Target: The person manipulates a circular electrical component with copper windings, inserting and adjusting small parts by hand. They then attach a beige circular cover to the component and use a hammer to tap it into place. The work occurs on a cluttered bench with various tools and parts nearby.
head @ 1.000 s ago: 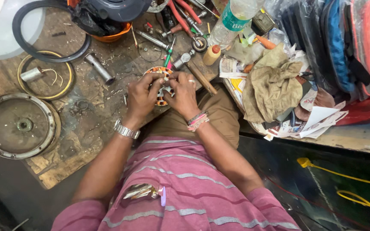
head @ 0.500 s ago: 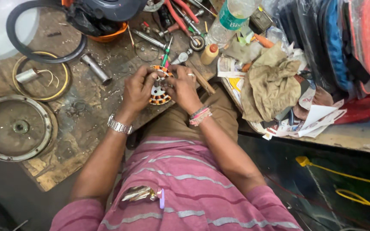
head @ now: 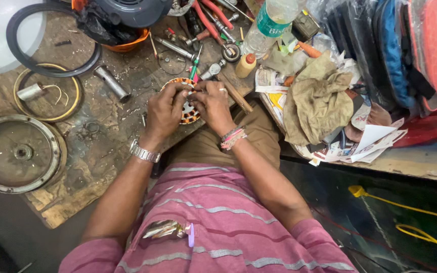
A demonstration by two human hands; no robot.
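Observation:
A round motor stator with copper windings [head: 190, 114] lies on the worn wooden bench in front of me, mostly covered by my hands. My left hand [head: 164, 110], with a metal watch at the wrist, grips its left side. My right hand [head: 212, 104], wearing a ring and thread bracelets, holds its right side with fingertips pinched at the top edge. Both hands meet over the stator.
A round metal cover [head: 16, 153] lies at the left, with a wire ring [head: 46, 92] and black rubber ring [head: 51, 40] behind it. Screwdrivers, red pliers [head: 206, 17], a metal tube [head: 111, 83], a plastic bottle [head: 269, 25], a small bottle [head: 246, 64] and a rag [head: 319, 101] crowd the bench.
My hands and the stator stay together; the view has shifted slightly, and my fingers have moved a little along the stator's upper edge.

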